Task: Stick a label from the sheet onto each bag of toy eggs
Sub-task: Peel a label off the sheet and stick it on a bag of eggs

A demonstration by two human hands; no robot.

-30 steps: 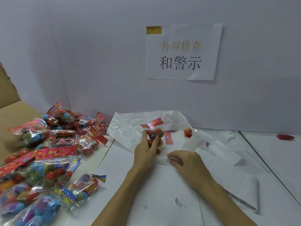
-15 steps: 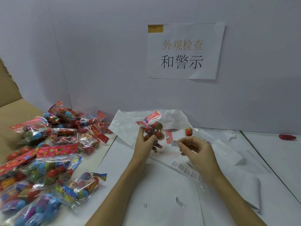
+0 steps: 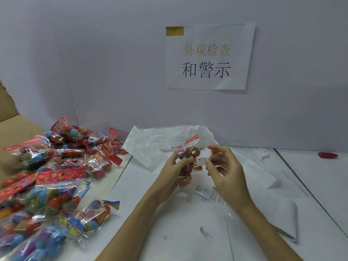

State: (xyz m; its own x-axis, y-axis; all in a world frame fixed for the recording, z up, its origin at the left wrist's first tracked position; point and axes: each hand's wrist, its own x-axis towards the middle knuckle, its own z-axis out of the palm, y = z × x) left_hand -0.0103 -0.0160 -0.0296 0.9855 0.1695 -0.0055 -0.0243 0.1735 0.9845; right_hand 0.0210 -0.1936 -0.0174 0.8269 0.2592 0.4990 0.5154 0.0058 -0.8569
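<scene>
Item: small clear bag of toy eggs [image 3: 187, 159], red card header, held up at frame centre, gripped in the left hand [image 3: 174, 170]. A white warning label [image 3: 201, 161] is pinched by the right hand [image 3: 225, 170] against its face; sticking judged underway. Label sheet [image 3: 212, 196] lies lower right of centre. Heaped bags [image 3: 56, 176] at left: labelling cannot be told.

two hands [image 3: 174, 171], one held bag [image 3: 188, 159], one label [image 3: 201, 161], one wall sign [image 3: 209, 57].
</scene>
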